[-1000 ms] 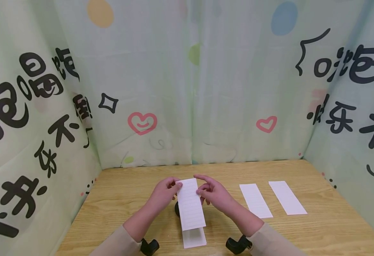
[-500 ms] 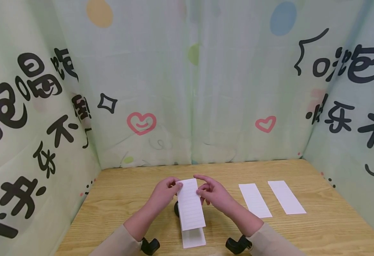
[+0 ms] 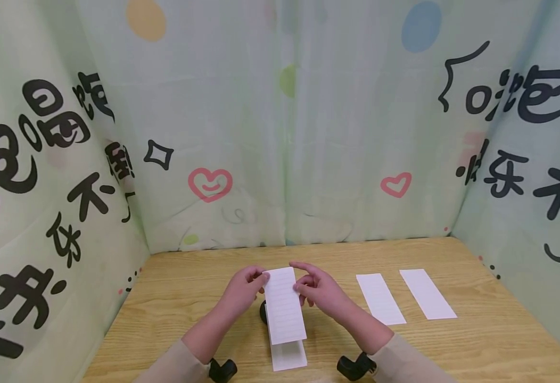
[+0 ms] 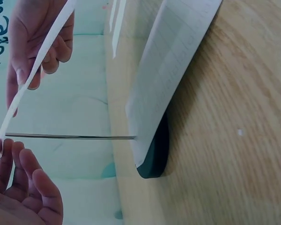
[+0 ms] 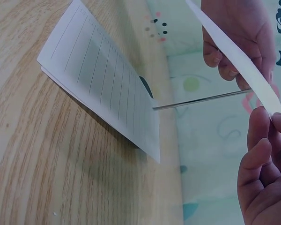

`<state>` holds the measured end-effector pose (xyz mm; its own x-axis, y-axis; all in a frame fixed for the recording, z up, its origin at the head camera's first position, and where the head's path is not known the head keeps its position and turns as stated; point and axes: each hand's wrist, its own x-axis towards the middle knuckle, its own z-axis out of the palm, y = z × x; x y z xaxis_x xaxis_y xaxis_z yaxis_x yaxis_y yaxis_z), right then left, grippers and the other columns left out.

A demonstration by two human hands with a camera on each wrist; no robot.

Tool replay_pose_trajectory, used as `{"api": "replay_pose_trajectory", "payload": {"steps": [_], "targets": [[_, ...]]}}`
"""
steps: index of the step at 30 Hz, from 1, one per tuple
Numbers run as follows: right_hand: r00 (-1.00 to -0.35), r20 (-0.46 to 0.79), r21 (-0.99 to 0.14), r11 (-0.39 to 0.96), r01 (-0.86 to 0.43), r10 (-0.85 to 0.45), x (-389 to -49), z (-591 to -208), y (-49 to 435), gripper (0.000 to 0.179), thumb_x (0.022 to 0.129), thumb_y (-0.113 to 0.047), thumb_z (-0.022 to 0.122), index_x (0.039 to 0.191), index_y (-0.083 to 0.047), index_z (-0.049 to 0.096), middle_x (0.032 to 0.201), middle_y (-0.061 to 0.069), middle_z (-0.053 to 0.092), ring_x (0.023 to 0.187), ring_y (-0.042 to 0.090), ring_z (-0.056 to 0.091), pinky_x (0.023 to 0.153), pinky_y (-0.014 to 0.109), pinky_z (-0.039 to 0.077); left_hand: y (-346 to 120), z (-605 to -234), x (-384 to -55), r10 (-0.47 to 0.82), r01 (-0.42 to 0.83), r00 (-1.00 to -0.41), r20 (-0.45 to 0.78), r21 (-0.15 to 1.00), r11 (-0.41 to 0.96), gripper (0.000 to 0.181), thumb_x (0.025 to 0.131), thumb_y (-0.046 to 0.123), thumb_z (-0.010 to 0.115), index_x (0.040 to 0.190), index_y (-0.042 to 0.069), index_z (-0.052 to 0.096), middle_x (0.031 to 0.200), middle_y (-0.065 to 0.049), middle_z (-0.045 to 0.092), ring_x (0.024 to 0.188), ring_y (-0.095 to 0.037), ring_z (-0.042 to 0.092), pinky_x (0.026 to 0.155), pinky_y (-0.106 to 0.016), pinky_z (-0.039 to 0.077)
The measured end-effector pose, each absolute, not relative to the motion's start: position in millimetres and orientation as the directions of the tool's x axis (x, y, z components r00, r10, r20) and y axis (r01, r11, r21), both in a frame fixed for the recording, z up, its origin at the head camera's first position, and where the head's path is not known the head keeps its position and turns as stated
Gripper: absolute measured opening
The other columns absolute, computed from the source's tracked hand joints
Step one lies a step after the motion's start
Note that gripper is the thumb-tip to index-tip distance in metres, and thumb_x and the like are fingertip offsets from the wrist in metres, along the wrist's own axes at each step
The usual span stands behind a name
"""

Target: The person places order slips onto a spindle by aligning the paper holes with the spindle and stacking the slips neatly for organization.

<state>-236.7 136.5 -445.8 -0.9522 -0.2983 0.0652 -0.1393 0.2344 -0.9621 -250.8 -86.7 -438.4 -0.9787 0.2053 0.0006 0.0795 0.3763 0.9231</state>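
Note:
My left hand [image 3: 244,290] pinches the upper left edge of a lined white paper slip [image 3: 285,311] between thumb and fingers. The right hand [image 3: 322,290] pinches its right edge, with the index finger stretched along the top. Below stands a bill spike with a dark round base [image 4: 160,157] and an upright thin metal rod [image 4: 70,136]. Lined paper [image 5: 98,79] sits low on that rod, at least two layers thick, its near end showing under the held slip. The rod's tip meets or nearly meets the held slip; whether it pierces it I cannot tell.
Two more white slips, a nearer one [image 3: 381,299] and a farther one [image 3: 428,294], lie flat on the wooden table [image 3: 184,319] at the right. A printed curtain [image 3: 261,133] encloses the back and both sides.
The head view has shifted very slightly. Both hands and the held slip keep practically the same pose.

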Motion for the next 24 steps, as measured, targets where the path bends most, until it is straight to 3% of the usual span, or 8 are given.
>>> {"api": "replay_pose_trajectory", "payload": {"steps": [7,20,24], "targets": [[-0.955,0.059,-0.958,0.253,-0.136,-0.292,-237.8,-448.7,134.9,0.048,0.097,-0.011,0.063,0.144,-0.014,0.049,0.086,0.005,0.067,0.068,0.026,0.059,0.057,0.028,0.044,-88.2,-440.3,-249.1,0.197,0.080,-0.980,0.004,0.923,0.376,0.023,0.099,0.031,0.061,0.101,0.009,0.067,0.090,-0.004,0.062,0.082,-0.021,0.058,0.069,-0.033,0.047],[-0.950,0.057,-0.960,0.244,-0.136,-0.306,-235.0,-445.8,131.0,0.047,0.098,-0.010,0.062,0.143,-0.009,0.048,0.084,0.006,0.065,0.067,0.031,0.058,0.056,0.027,0.043,-90.1,-435.7,-247.2,0.207,0.075,-0.978,-0.017,0.899,0.430,0.023,0.098,0.035,0.062,0.101,0.012,0.066,0.091,-0.005,0.061,0.090,-0.034,0.057,0.067,-0.034,0.044],[-0.949,0.051,-0.959,0.249,-0.133,-0.310,-235.1,-446.9,131.6,0.047,0.098,-0.010,0.061,0.143,-0.010,0.049,0.083,0.005,0.065,0.069,0.040,0.058,0.056,0.029,0.044,-91.3,-436.8,-247.7,0.213,0.076,-0.977,-0.022,0.894,0.441,0.022,0.098,0.035,0.062,0.100,0.013,0.067,0.091,-0.006,0.062,0.088,-0.032,0.057,0.067,-0.034,0.044]]}}
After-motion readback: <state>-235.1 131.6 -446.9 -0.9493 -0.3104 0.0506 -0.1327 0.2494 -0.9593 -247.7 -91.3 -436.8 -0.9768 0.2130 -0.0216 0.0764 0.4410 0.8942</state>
